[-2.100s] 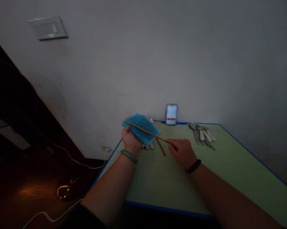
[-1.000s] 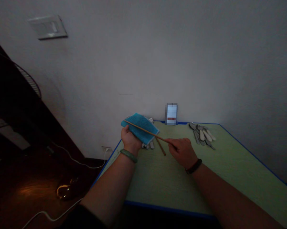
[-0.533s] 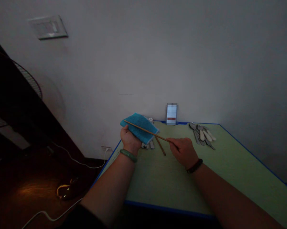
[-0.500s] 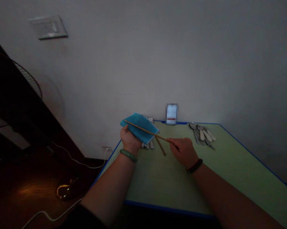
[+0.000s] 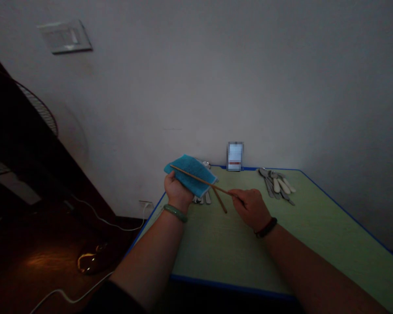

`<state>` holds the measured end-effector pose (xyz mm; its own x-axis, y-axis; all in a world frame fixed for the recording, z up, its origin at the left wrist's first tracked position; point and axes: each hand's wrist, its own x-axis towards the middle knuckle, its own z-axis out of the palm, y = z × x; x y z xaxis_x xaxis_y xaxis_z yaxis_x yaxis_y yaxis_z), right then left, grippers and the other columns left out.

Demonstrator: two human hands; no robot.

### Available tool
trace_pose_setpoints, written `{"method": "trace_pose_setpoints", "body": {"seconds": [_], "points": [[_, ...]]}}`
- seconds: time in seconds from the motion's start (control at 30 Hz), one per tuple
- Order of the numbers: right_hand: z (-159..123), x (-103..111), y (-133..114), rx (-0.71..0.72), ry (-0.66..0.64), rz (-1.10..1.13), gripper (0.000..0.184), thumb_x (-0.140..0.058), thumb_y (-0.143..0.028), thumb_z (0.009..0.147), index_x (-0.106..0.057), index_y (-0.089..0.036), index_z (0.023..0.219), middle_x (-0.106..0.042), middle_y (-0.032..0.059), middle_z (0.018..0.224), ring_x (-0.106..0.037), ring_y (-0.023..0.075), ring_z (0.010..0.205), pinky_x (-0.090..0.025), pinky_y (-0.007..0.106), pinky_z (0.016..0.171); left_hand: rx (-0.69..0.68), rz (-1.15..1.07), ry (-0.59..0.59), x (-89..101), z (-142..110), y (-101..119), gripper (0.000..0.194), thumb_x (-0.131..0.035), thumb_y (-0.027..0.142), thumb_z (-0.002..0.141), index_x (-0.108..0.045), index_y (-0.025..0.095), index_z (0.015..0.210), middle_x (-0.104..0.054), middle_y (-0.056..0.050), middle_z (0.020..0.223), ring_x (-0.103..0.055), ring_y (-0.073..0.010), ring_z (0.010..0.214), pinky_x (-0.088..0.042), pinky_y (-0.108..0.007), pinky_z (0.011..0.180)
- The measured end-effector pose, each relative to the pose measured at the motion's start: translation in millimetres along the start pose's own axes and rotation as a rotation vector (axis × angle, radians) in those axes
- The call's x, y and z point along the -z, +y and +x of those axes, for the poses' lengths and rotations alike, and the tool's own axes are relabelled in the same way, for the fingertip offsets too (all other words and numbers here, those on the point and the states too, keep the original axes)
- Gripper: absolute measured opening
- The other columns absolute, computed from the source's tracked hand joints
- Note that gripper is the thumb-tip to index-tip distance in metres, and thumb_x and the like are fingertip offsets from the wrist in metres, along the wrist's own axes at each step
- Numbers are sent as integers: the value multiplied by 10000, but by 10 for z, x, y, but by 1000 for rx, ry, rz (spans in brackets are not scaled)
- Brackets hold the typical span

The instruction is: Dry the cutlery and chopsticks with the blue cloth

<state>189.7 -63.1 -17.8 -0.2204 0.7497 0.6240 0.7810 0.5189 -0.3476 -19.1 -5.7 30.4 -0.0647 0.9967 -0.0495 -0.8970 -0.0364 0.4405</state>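
A small blue cloth [image 5: 193,176] with a pale edge lies spread over my left hand [image 5: 178,192], which holds it from below. The thumb shows at the cloth's near-left edge, and the other fingers are hidden under it. My right hand [image 5: 251,207] is closed around the near end of a wooden chopstick [image 5: 212,185]. The chopstick slants up to the left, and its far end rests across the cloth. Below it, a second chopstick [image 5: 220,201] lies on the table, its upper part hidden by the cloth. Some cutlery [image 5: 203,199] peeks out beneath the cloth.
The pale green table [image 5: 235,257] has a blue edge and stands against a wall. A pile of metal cutlery [image 5: 276,183], some with white handles, lies on its right side. A lit phone [image 5: 234,156] leans at the back. White cables [image 5: 104,225] run along the floor at left.
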Motion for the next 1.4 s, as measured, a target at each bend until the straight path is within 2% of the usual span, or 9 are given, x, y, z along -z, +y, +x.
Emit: {"method": "trace_pose_setpoints", "body": {"seconds": [0.4,0.5,0.67,0.83,1.03,1.3,1.4], "points": [[5,4,-13,5,-16,-17,320,-442,-236,913,-745,-220,1015,-768,43,786,-665,173,689,-340,325,731,-53,37,44,-68,-34,-12,451,-406,375,794,-717,147,1028,-756,-132,878,-620,-358,1144,-455,-540,992],[5,-6,-12,5,-7,-24,323,-435,-250,924,-745,-218,1008,-768,40,782,-664,171,679,-346,323,732,-52,28,43,-43,-26,-14,432,-433,365,785,-717,147,1025,-758,-128,924,-603,-346,1174,-451,-512,1007],[3,-33,2,1,-36,-34,323,-429,-247,935,-736,-220,1033,-773,33,820,-667,165,682,-347,318,730,-25,12,13,2,-4,-28,453,-450,389,768,-711,166,1064,-754,-120,1012,-599,-353,1178,-453,-530,1000],[2,-56,6,1,-48,-45,323,-433,-242,933,-732,-206,1050,-772,44,828,-675,177,706,-350,325,742,-13,40,-1,1,-21,-42,455,-438,401,784,-713,152,1047,-751,-130,998,-603,-353,1175,-436,-523,1020],[15,-58,-10,-3,-94,-37,337,-413,-244,945,-722,-207,1075,-771,29,828,-672,171,689,-349,323,728,2,46,36,-10,-28,-79,468,-448,381,770,-699,140,1083,-739,-145,1062,-600,-357,1178,-439,-531,1012],[9,-81,-4,4,-93,-44,319,-427,-243,948,-713,-227,1089,-775,29,872,-677,172,709,-344,326,739,36,58,47,-18,-26,-104,443,-427,396,775,-705,166,1032,-758,-121,952,-624,-358,1138,-446,-543,1000],[10,-87,13,13,-111,-39,329,-415,-249,952,-711,-219,1094,-774,39,885,-676,179,703,-345,328,729,34,54,55,-24,-27,-97,450,-424,400,779,-706,161,1037,-757,-124,971,-622,-356,1142,-436,-545,1011]]}}
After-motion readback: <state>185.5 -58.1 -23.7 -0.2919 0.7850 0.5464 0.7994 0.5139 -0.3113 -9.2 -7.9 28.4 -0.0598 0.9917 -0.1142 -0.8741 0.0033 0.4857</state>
